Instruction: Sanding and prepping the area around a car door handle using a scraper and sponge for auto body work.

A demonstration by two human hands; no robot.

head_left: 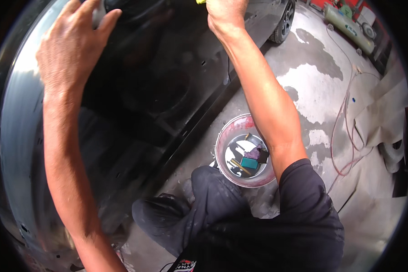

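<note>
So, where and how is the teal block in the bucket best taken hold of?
Probably from above, pinching the teal block across its narrower width: it looks oblong, with its long edges opposite each other, and the bucket walls it in, leaving only the open top.

Left hand was over dark car body, far left; contact unclear. Right hand, far side, was at small yellow item, mostly cut off. Bucket stood right of car, holding liquid and green block. Reddish hose lay on floor, right; tank stood far right.
</note>
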